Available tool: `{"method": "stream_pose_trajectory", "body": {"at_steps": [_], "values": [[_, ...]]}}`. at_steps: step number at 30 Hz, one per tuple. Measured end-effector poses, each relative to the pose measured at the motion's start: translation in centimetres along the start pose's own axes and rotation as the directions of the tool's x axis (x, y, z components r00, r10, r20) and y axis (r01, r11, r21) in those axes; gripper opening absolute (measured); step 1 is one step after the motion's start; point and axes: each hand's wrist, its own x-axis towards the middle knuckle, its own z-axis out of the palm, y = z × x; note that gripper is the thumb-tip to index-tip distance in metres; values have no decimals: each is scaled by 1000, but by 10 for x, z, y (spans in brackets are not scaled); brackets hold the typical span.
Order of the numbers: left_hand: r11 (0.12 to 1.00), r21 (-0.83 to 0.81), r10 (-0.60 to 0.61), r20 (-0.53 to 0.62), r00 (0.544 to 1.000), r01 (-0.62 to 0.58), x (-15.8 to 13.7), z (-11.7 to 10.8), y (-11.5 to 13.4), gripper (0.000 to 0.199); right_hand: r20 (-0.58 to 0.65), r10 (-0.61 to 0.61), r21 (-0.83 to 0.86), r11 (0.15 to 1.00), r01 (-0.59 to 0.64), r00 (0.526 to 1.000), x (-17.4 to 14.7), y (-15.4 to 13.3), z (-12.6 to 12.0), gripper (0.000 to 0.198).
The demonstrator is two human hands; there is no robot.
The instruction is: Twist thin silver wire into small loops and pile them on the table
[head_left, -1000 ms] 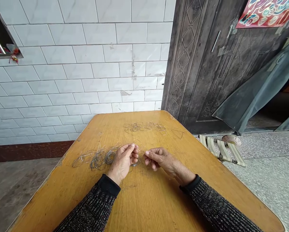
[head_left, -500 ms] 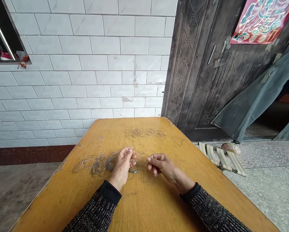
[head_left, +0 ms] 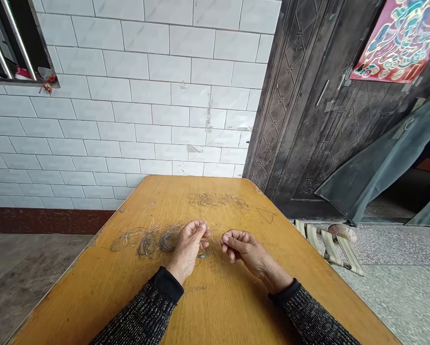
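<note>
My left hand (head_left: 190, 247) is closed in a pinch over the middle of the table, with a thin wire (head_left: 217, 218) seen curving up just beyond its fingertips. A little to the right, my right hand (head_left: 244, 249) has thumb and forefinger pressed together on a fine strand that is barely visible. Against the left hand's outer side lies a coil of grey wire (head_left: 168, 238), with a looser tangle of wire (head_left: 148, 243) farther left. Part of another wire coil (head_left: 203, 254) shows beneath the left fingers.
Several small wire rings (head_left: 218, 199) lie in a row toward the far end of the wooden table (head_left: 229, 306). A bent piece of wire (head_left: 267, 214) is near the right edge. A striped folding stool (head_left: 330, 247) stands on the floor beside a dark door (head_left: 290, 120).
The view has tilted slightly. Both hands stay close together in their pinches, and the wire loop between them has shifted and looks less distinct.
</note>
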Motion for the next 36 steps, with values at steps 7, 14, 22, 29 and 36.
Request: {"method": "stream_pose_trajectory", "body": {"at_steps": [7, 14, 22, 29, 36], "values": [[999, 30, 21, 94, 995, -24, -4, 3, 3, 27, 4, -39, -85, 996, 39, 999, -3, -4, 5, 30], [999, -2, 44, 89, 995, -44, -1, 2, 1, 24, 25, -41, -101, 994, 43, 999, -4, -6, 6, 30], [1000, -11, -7, 113, 994, 9, -2, 1, 3, 25, 43, -44, -94, 994, 48, 998, -6, -7, 6, 28], [992, -92, -71, 107, 992, 81, -1, 0, 1, 26, 40, -49, -80, 995, 52, 998, -4, -5, 5, 30], [993, -93, -70, 0, 998, 70, -4, 4, 5, 26, 13, -26, -39, 999, 26, 1000, -3, -4, 5, 31]]}}
